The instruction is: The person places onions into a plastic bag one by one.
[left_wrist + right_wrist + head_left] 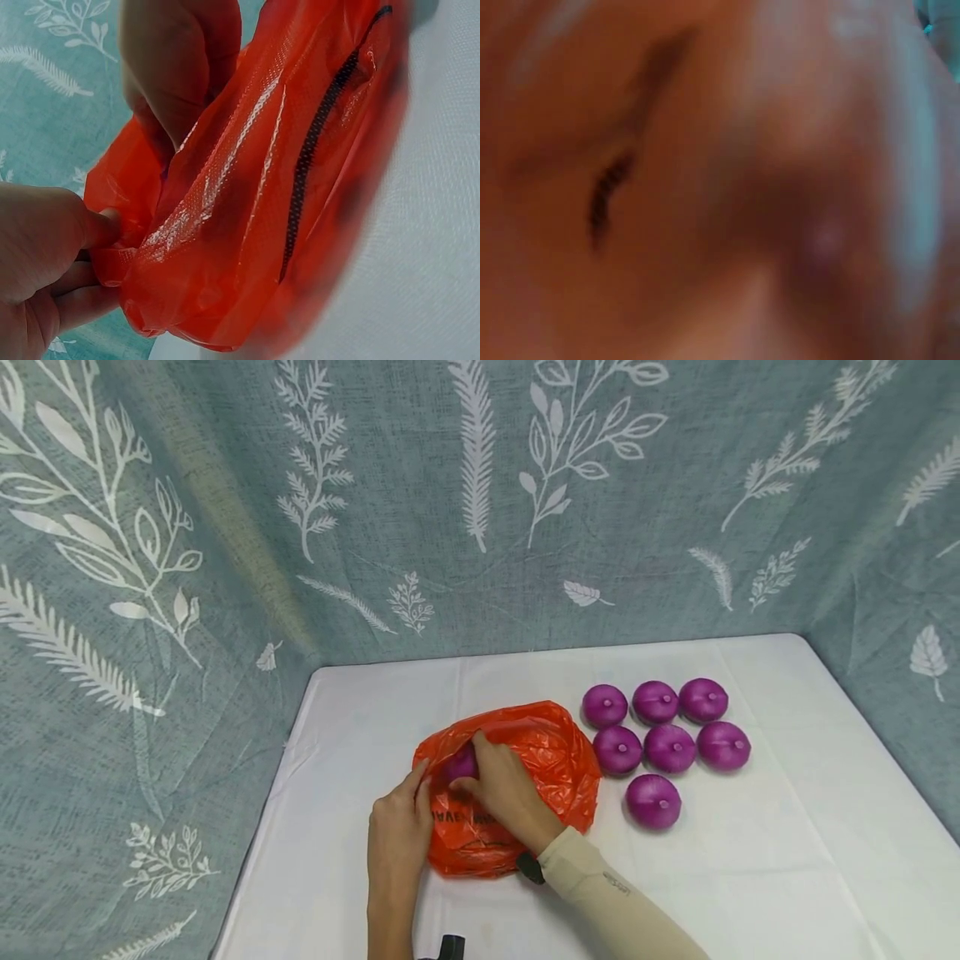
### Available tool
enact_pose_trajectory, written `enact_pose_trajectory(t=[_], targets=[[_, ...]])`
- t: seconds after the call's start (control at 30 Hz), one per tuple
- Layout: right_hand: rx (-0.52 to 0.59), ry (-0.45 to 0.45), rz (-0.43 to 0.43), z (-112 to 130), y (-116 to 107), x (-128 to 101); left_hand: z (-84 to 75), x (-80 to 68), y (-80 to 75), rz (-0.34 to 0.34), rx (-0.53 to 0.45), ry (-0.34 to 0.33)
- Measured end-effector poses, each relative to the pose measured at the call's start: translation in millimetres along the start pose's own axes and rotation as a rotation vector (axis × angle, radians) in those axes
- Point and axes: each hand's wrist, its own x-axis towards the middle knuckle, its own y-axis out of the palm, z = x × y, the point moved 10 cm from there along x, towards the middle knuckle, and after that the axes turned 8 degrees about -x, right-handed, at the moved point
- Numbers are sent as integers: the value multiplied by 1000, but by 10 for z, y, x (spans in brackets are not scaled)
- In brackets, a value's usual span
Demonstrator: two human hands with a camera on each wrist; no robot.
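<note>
A red-orange plastic bag (558, 752) with dark print lies on the table, its mouth spread upward. My left hand (397, 827) pinches the bag's left rim between thumb and fingers, which the left wrist view shows close up on the film (225, 247). Inside the bag's mouth, my right hand (513, 789) grips a purple onion (461, 765) near the left side. Part of that onion is hidden by the fingers and bag. The right wrist view is filled with blurred bag plastic (555, 285).
Several purple onions stand right of the bag: a back row with one onion (604, 706) nearest the bag, a second row (670, 748), and a single onion (653, 802) in front. A white cloth covers the table (772, 860). Grey-green leaf-patterned curtains (420, 510) hang behind and beside it.
</note>
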Motion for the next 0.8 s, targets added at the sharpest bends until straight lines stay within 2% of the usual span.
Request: enact_pose_trajectory(t=[0.23, 0.43, 0.63, 0.8], targets=[[-1, 0, -1, -8, 55, -23, 2, -4, 20, 8, 1, 5], [2, 0, 18, -3, 13, -45, 8, 0, 0, 2, 6, -3], [-16, 23, 58, 27, -203, -76, 8, 18, -48, -15, -4, 1], [-11, 57, 72, 18, -483, -120, 13, 33, -62, -17, -3, -6]])
